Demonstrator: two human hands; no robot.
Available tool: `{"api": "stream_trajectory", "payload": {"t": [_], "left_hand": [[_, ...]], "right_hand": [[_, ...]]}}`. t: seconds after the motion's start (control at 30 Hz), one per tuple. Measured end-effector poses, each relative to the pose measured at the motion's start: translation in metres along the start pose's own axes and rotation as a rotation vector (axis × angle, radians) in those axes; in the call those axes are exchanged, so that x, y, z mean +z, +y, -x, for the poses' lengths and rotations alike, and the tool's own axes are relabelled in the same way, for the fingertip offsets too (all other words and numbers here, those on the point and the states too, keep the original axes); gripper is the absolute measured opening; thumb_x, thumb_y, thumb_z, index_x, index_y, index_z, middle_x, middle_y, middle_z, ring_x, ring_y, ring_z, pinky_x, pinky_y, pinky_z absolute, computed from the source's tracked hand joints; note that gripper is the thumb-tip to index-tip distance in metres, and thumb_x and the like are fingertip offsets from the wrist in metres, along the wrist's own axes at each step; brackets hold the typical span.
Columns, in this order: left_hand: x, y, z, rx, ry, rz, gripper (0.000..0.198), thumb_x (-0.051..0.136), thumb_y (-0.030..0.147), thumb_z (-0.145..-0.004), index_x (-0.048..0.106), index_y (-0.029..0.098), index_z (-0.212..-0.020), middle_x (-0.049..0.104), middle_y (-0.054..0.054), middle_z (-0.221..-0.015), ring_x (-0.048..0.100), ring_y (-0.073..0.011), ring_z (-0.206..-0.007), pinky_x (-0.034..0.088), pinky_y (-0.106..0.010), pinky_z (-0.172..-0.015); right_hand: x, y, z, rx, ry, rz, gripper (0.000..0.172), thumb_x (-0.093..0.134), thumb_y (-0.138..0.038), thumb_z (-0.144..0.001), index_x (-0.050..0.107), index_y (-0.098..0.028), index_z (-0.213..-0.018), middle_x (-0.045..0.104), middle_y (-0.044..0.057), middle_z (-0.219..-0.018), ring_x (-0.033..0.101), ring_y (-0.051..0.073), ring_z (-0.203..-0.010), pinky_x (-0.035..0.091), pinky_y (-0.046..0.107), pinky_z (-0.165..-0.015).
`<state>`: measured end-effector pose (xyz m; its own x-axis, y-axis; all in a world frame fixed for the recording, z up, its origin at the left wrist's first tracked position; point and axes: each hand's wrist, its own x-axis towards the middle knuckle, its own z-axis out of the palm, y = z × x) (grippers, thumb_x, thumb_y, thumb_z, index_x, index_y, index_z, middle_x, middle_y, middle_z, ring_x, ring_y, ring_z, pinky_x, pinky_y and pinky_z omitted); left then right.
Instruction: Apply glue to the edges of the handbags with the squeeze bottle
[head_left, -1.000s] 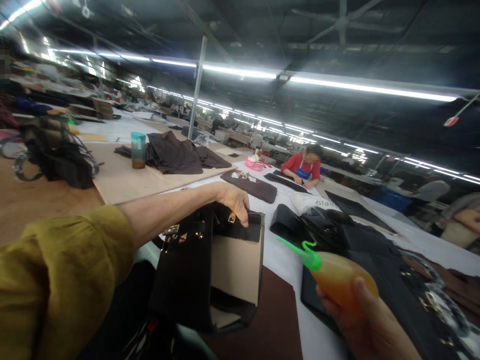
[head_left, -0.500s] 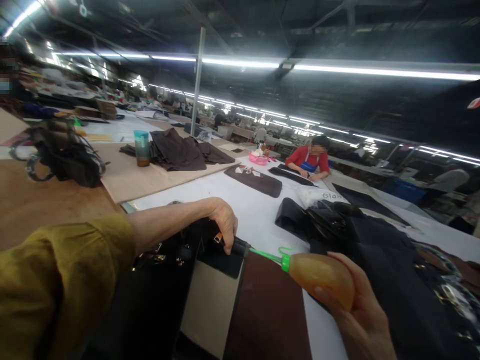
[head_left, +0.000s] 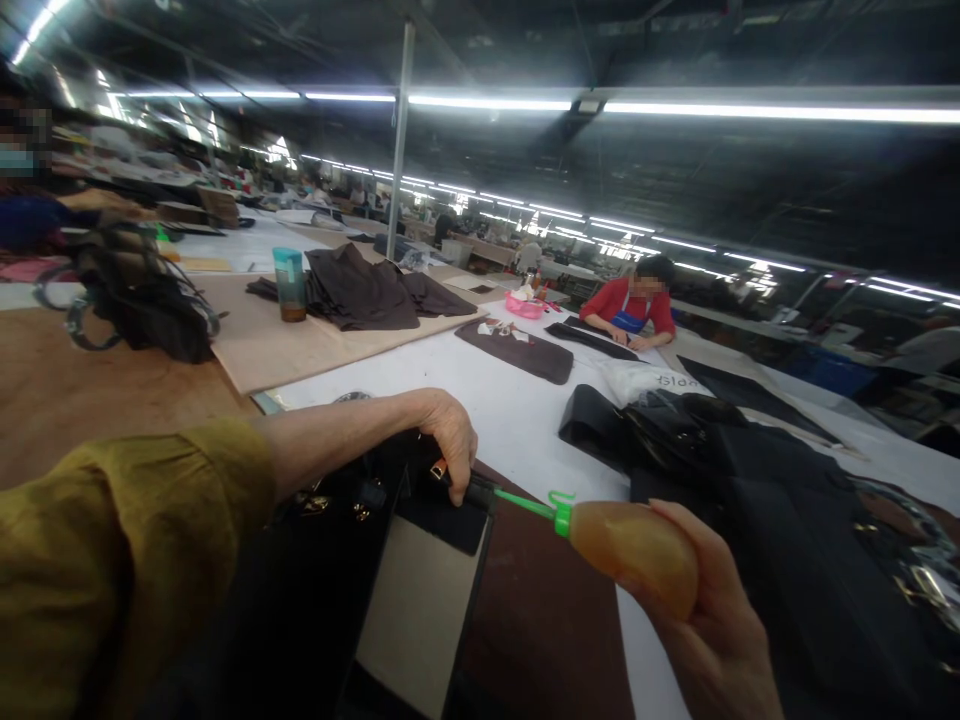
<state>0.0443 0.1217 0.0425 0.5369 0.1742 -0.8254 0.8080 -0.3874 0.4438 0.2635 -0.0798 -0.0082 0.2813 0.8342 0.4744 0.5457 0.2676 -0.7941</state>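
In my right hand (head_left: pixel 716 600) is a squeeze bottle (head_left: pixel 634 548) of amber liquid, probably glue, with a green cap and a long thin green nozzle. Its tip meets the edge of a black leather piece (head_left: pixel 442 525). My left hand (head_left: pixel 452 440) is closed, bent down from the wrist, with thumb and fingers pinching that piece near its top edge. Below lies a beige panel (head_left: pixel 420 610) framed in black. Black bag parts with gold metal fittings (head_left: pixel 362 513) sit under my left forearm. A dark brown sheet (head_left: pixel 551 610) spreads beneath the nozzle.
Black bags (head_left: pixel 780 530) with metal fittings are piled on the right. A blue-lidded bottle (head_left: pixel 289 285) stands by dark brown cloth (head_left: pixel 360 290) on a board. Across the table a person in red (head_left: pixel 634 305) bends over black strips. Another person's arm shows far left.
The bottle's nozzle tip has shifted slightly left along the black edge, and the right hand went with it. The left hand keeps its pinch. The whole view has tilted a little.
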Motion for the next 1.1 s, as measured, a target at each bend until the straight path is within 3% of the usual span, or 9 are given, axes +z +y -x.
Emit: {"api": "stream_trajectory", "payload": {"t": [0.13,0.27,0.57,0.8,1.1], "left_hand": [[0.001,0.002,0.001,-0.02,0.009,-0.031,0.022,0.075,0.033,-0.055,0.061,0.016,-0.052,0.053,-0.001,-0.047,0.048,-0.0139,-0.045,0.041,-0.025,-0.042],[0.002,0.0,0.0,-0.021,-0.002,-0.006,0.023,0.076,0.033,-0.054,0.062,0.015,-0.053,0.053,-0.001,-0.047,0.048,-0.0137,-0.045,0.041,-0.024,-0.041],[0.003,-0.003,0.003,-0.018,0.024,0.007,0.023,0.075,0.034,-0.054,0.062,0.015,-0.056,0.052,0.0,-0.046,0.048,-0.0133,-0.044,0.04,-0.023,-0.041],[0.004,0.005,0.015,0.018,0.189,-0.112,0.019,0.069,0.032,-0.057,0.063,0.014,-0.058,0.056,-0.001,-0.048,0.05,-0.0137,-0.045,0.041,-0.023,-0.042],[-0.005,0.029,0.028,0.028,0.419,-0.313,0.02,0.06,0.029,-0.06,0.064,0.012,-0.071,0.059,-0.002,-0.057,0.054,-0.0159,-0.051,0.039,-0.023,-0.042]], "right_hand": [[-0.003,0.006,0.004,-0.142,-0.078,0.048,0.043,0.067,-0.034,-0.075,0.054,-0.03,-0.116,0.06,0.001,-0.11,0.061,0.023,-0.089,0.052,0.024,-0.074],[-0.002,0.006,0.005,-0.207,-0.108,0.055,0.042,0.065,-0.031,-0.077,0.053,-0.029,-0.117,0.061,0.001,-0.108,0.062,0.022,-0.088,0.052,0.024,-0.073],[0.012,-0.014,0.006,0.01,0.053,0.043,0.043,0.067,-0.04,-0.073,0.054,-0.025,-0.111,0.058,0.002,-0.11,0.057,0.024,-0.094,0.048,0.028,-0.081],[0.01,0.004,0.007,0.207,0.008,-0.011,0.053,0.069,-0.047,-0.068,0.052,-0.025,-0.113,0.056,0.002,-0.107,0.056,0.024,-0.089,0.046,0.029,-0.077],[0.008,0.023,-0.014,0.234,0.031,-0.07,0.054,0.069,-0.044,-0.069,0.05,-0.023,-0.115,0.058,0.002,-0.099,0.056,0.022,-0.083,0.048,0.027,-0.071]]}}
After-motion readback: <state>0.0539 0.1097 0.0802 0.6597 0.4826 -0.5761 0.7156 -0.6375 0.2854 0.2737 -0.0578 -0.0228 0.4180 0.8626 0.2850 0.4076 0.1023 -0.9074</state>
